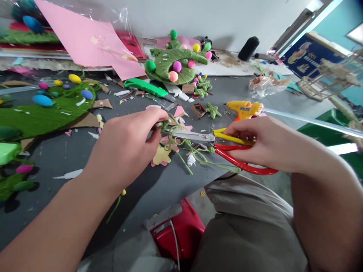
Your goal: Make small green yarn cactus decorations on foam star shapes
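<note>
My left hand (pixel 129 138) pinches a small piece wrapped in green yarn (pixel 165 124) above the grey table (pixel 70 155). Loose green yarn strands (pixel 195 156) trail down from it toward the table edge. My right hand (pixel 262 139) grips scissors (pixel 224 141) with red and yellow handles. Their metal blades point left at the yarn piece, close to my left fingertips. A pale yellow paper cut-out (pixel 161 155) lies under the yarn.
A yellow glue gun (pixel 245 108) lies just behind my right hand. A green utility knife (pixel 146 87), a yarn-wrapped shape with pompoms (pixel 176 64), a pink sheet (pixel 87 41) and paper scraps lie farther back. Another green yarn shape (pixel 39 113) is at left. A red stool (pixel 178 230) stands below.
</note>
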`<state>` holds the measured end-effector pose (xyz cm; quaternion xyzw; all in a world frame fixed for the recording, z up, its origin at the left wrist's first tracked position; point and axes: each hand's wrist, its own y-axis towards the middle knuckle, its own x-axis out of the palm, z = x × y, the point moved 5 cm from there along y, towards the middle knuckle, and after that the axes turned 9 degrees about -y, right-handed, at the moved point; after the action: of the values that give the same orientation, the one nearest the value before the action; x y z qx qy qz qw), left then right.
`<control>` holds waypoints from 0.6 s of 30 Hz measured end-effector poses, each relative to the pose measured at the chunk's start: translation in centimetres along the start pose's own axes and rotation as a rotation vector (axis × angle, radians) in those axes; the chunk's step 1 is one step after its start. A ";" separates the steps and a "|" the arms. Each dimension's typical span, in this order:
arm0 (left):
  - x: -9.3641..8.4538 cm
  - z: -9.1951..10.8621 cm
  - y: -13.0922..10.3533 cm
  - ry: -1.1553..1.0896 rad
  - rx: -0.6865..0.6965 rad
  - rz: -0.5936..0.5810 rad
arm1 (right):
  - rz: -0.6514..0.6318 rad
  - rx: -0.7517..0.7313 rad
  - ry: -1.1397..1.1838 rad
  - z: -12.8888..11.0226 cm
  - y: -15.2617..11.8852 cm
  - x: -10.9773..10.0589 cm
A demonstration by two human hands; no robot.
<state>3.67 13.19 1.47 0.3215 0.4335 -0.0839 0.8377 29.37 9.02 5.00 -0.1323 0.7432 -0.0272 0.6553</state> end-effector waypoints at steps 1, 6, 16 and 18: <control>0.0 0.0 0.0 0.002 0.002 -0.001 | -0.026 -0.003 -0.027 0.0 0.0 0.1; 0.1 -0.3 -0.1 -0.013 -0.008 -0.031 | 0.008 -0.012 -0.042 -0.1 0.0 0.0; 0.5 -0.7 0.1 -0.100 -0.051 -0.052 | 0.048 -0.023 -0.030 -0.1 0.0 0.0; 0.5 -0.7 0.1 -0.110 -0.043 -0.055 | 0.042 -0.023 -0.034 -0.2 0.0 0.0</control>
<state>3.54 13.74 0.88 0.2861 0.3972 -0.1151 0.8644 29.19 8.99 5.04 -0.1247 0.7346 -0.0027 0.6669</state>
